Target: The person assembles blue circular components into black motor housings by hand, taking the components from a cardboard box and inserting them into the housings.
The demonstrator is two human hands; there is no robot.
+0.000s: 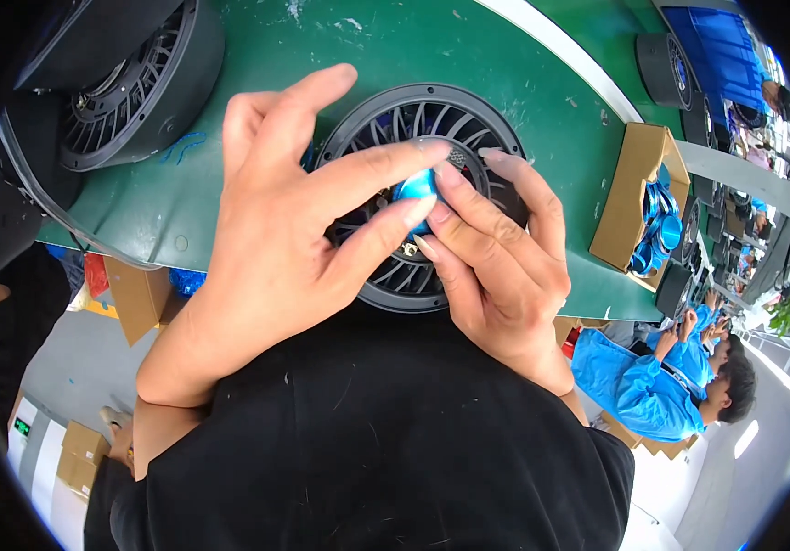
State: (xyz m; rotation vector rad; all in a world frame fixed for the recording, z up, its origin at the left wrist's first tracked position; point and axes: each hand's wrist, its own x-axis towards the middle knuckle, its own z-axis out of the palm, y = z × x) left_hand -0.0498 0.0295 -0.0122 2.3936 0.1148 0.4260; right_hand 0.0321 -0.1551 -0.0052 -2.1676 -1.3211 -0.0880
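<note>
A small shiny blue round cap (415, 186) is held between my two hands, above the middle of a black round housing (468, 110) with curved spokes. The thumb and forefinger of my left hand (276, 216) pinch the cap from its left side, while the other fingers stay raised. My right hand (510, 262) has its fingertips closed against the cap's right edge. Small brass-coloured parts (410, 249) show in the housing just below the cap. My fingers cover much of the cap and the hub, so whether they touch is hidden.
The housing lies on a green workbench (271, 46). To the right, an open cardboard box (617, 197) contains several blue caps (663, 225). More black spoked housings (138, 101) stand at the left. A person in a blue jacket (638, 386) sits farther right.
</note>
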